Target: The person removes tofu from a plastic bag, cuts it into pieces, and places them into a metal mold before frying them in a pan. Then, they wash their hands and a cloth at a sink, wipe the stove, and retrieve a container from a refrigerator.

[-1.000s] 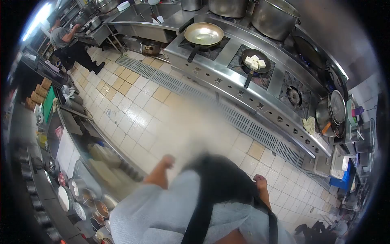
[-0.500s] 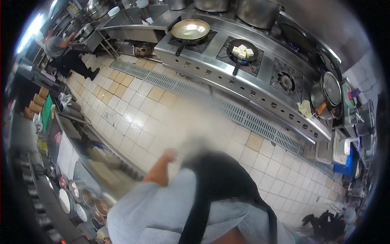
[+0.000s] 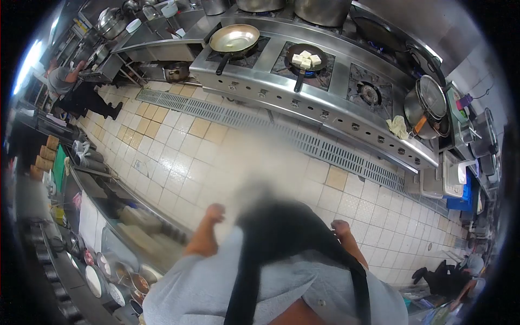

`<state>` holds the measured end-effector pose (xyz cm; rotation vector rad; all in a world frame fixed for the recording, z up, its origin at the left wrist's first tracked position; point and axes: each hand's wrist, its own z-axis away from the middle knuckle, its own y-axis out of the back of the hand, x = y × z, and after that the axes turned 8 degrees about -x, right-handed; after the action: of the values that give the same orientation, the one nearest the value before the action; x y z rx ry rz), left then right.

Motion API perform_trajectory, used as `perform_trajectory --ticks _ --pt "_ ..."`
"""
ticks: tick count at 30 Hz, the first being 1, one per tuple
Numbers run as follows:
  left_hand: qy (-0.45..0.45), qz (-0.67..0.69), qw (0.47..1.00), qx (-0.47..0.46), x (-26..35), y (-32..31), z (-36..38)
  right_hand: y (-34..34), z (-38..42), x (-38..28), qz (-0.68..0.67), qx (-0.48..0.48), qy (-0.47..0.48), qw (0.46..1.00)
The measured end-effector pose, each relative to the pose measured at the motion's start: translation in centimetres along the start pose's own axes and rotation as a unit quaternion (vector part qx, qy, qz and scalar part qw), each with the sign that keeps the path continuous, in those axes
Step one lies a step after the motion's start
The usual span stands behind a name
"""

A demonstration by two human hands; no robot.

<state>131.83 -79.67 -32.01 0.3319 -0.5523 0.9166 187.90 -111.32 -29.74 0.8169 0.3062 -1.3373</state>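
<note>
My left hand [image 3: 216,212] hangs at waist height over the tiled floor, its fingers curled in and nothing visible in them. On the other side of my dark apron [image 3: 292,230], my right hand [image 3: 340,227] also has bent fingers, with no object showing. Neither hand touches anything. Ahead, on the steel stove [image 3: 254,89], a black frying pan [image 3: 319,54] with white tofu-like cubes [image 3: 306,59] sits over a blue flame. Left of it stands a wider frying pan [image 3: 234,39] with a shiny inside.
A floor drain grate [image 3: 227,116] runs along the stove. A counter with bowls of food [image 3: 93,279] stands close on my left. Large pots [image 3: 425,108] and a cloth [image 3: 398,127] lie at the stove's right end. One person [image 3: 67,81] stands far left, another [image 3: 449,279] lower right.
My right hand has come into view beside the apron. The left hand is slightly lower and farther left. My view has shifted, so the stove and pans appear farther left.
</note>
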Motion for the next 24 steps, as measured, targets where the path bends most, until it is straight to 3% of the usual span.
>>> perform_trajectory --ticks 2,3,5,9,10,11,15,17,18,19,20,24 --pt "0.061 0.012 0.997 -0.042 -2.2 0.9 -0.3 0.1 1.1 -3.3 -0.191 0.026 -0.174 0.966" --pt "0.073 0.022 0.995 -0.062 -2.6 1.0 -0.1 0.1 0.5 -2.2 -0.189 0.024 -0.174 0.966" --pt "0.076 0.025 0.995 -0.059 -3.9 0.9 0.1 -0.2 -3.4 5.2 0.040 -0.041 -0.036 0.998" --pt "0.087 0.019 0.995 -0.046 -4.3 0.3 1.7 -0.3 -4.6 6.6 0.070 -0.087 -0.034 0.993" --pt "0.087 0.019 0.995 -0.047 -4.4 0.3 1.3 0.1 -3.3 4.0 0.283 -0.100 0.047 0.953" --pt "0.088 -0.001 0.996 -0.026 -4.5 0.3 0.7 0.3 -2.6 2.4 0.480 -0.108 0.126 0.861" --pt "0.068 -0.033 0.997 -0.006 -2.1 0.1 -0.3 0.1 -1.3 1.6 0.413 -0.101 0.116 0.897" --pt "0.018 -0.067 0.998 -0.007 -1.5 0.0 -1.4 -0.5 -1.7 3.1 0.130 -0.083 -0.016 0.988" --pt "-0.033 -0.100 0.994 -0.007 -1.2 0.0 -2.0 -0.2 -1.4 2.5 0.130 -0.082 -0.017 0.988" --pt "-0.033 -0.102 0.994 0.010 -0.7 -0.4 -2.2 0.1 -0.9 1.5 0.304 -0.097 0.045 0.947" --pt "-0.033 -0.102 0.994 0.010 -0.2 -0.4 -2.3 0.1 -0.4 0.6 0.467 -0.110 0.104 0.871" --pt "-0.045 -0.091 0.995 -0.003 0.4 -0.8 -2.3 -0.4 0.5 -0.9 0.384 -0.081 0.044 0.919"
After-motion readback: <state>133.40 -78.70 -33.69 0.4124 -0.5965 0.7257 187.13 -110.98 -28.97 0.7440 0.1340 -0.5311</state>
